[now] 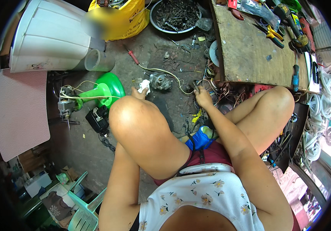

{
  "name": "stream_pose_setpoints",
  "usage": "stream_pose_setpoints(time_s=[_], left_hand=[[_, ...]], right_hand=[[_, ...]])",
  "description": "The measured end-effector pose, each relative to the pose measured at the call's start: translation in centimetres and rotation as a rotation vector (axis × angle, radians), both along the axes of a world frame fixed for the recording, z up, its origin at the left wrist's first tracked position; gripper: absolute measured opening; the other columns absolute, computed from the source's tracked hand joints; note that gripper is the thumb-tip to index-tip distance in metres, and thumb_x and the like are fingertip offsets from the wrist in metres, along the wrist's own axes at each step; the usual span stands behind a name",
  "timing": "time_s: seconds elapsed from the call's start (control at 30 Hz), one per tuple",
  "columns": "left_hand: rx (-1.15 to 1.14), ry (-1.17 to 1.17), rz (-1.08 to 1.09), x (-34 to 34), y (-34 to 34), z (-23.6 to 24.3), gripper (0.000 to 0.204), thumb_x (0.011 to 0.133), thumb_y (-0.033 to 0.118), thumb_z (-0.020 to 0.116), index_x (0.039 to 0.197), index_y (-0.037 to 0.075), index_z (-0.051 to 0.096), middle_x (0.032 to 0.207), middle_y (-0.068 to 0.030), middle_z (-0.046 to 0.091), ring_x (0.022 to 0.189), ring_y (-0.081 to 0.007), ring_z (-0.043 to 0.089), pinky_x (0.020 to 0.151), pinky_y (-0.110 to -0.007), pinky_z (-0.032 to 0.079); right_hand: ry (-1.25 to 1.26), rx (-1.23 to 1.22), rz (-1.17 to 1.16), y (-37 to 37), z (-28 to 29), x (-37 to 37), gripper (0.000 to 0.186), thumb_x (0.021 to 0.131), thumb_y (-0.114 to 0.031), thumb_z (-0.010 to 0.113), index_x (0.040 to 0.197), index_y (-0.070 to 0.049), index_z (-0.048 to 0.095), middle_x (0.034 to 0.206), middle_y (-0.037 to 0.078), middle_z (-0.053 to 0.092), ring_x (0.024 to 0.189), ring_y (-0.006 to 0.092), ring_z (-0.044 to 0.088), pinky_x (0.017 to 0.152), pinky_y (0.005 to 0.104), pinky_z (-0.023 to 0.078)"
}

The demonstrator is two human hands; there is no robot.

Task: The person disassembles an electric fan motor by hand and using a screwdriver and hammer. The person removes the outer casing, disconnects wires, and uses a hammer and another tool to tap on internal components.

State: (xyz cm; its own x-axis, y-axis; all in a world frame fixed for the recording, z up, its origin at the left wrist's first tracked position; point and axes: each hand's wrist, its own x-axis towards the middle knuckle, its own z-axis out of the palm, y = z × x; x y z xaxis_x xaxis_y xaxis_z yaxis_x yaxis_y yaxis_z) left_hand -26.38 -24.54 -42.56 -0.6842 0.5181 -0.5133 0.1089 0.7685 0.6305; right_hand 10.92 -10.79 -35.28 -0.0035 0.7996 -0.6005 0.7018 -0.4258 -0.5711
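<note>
On the floor past my left knee, my left hand (139, 92) is closed on a small white piece (144, 85); its kind is unclear. Right beside that piece lies a metal electric motor (160, 81). My right hand (203, 97) is closed around a small dark tool (195, 85), perhaps pliers, though its jaws are hard to make out. A pale cord (173, 74) curves between the hands from a soldering iron (132, 56) with a red handle. Tangled wires (220, 94) lie just right of my right hand. My left knee hides part of my left forearm.
A green fan stand (109, 90) and a black motor part (97, 120) lie left. Behind are a white bin (50, 36), a yellow bag (129, 21) and a basin rim (152, 19) around screws. A wooden table (246, 57) at right bears yellow-handled pliers (275, 36) and a drill (294, 32).
</note>
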Motion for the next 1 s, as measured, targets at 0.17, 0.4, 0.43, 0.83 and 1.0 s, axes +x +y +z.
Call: stream_pose_setpoints(time_s=[0.17,0.4,0.43,0.83,1.0], left_hand=[[-0.036,-0.016,-0.08,0.2,0.2,1.8,0.009,0.093,0.007,0.057,0.093,0.002,0.064,0.079,-0.0044,0.061,0.067,-0.0101,0.055,0.062,-0.03,0.047],[0.009,0.016,-0.175,-0.2,4.2,5.7,0.009,0.093,0.007,0.057,0.093,0.001,0.064,0.079,-0.0046,0.062,0.067,-0.0103,0.056,0.062,-0.03,0.047],[0.018,0.009,-0.19,0.1,4.8,5.8,0.009,0.093,0.008,0.057,0.093,0.001,0.064,0.079,-0.0046,0.062,0.067,-0.0104,0.056,0.062,-0.03,0.047],[0.338,-0.08,-0.375,1.3,15.6,7.8,0.01,0.093,0.008,0.058,0.093,0.001,0.065,0.08,-0.0049,0.063,0.067,-0.0107,0.057,0.061,-0.031,0.048],[0.582,-0.068,-0.545,3.5,20.9,9.8,0.01,0.093,0.008,0.058,0.093,0.001,0.065,0.08,-0.005,0.063,0.067,-0.0109,0.058,0.061,-0.031,0.049]], right_hand=[[0.04,0.037,-0.015,-0.5,1.4,0.3,0.042,0.093,-0.034,0.052,0.126,-0.008,0.055,0.118,0.025,0.062,0.11,0.0444,0.058,0.093,0.0511,0.045],[0.113,0.082,-0.059,0.1,3.6,0.1,0.041,0.094,-0.032,0.051,0.128,-0.009,0.053,0.115,0.025,0.063,0.108,0.0442,0.059,0.092,0.0513,0.046],[0.114,0.105,-0.065,0.3,3.5,0.3,0.041,0.094,-0.032,0.051,0.129,-0.01,0.053,0.114,0.025,0.064,0.107,0.0442,0.06,0.092,0.0514,0.047],[0.14,0.224,-0.1,1.4,2.3,-0.7,0.04,0.092,-0.031,0.054,0.126,-0.011,0.056,0.108,0.027,0.065,0.104,0.0459,0.06,0.09,0.0519,0.047],[0.149,0.2,-0.077,2.2,1.7,-1.8,0.041,0.091,-0.033,0.055,0.126,-0.011,0.056,0.107,0.027,0.065,0.105,0.046,0.06,0.092,0.0516,0.045]])
